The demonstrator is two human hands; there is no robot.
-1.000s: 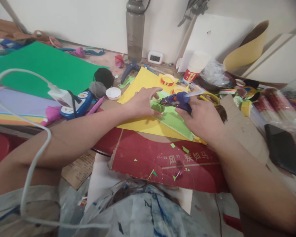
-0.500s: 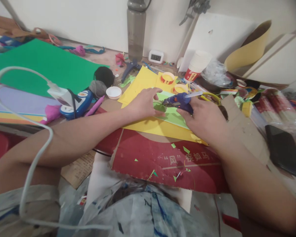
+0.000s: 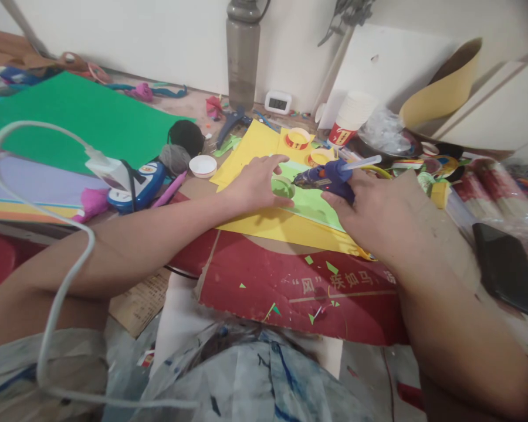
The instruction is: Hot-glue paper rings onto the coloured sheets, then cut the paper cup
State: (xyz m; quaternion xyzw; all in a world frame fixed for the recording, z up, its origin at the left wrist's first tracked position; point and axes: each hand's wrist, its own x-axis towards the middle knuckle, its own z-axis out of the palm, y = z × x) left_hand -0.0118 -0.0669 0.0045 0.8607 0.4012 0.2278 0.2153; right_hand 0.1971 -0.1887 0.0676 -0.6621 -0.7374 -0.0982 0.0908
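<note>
We grip the glue gun (image 3: 330,177) closed in our right hand (image 3: 374,214), nozzle pointing left at the green disc (image 3: 282,187) under our left hand's (image 3: 255,184) flat, open fingers (image 3: 276,160).

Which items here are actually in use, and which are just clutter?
In use: left hand pressing the green paper piece; right hand gripping the blue glue gun; light green sheet; yellow sheet.

Lying about: grey bottle, paper cups, yarn balls, dark green sheet, black phone.
</note>
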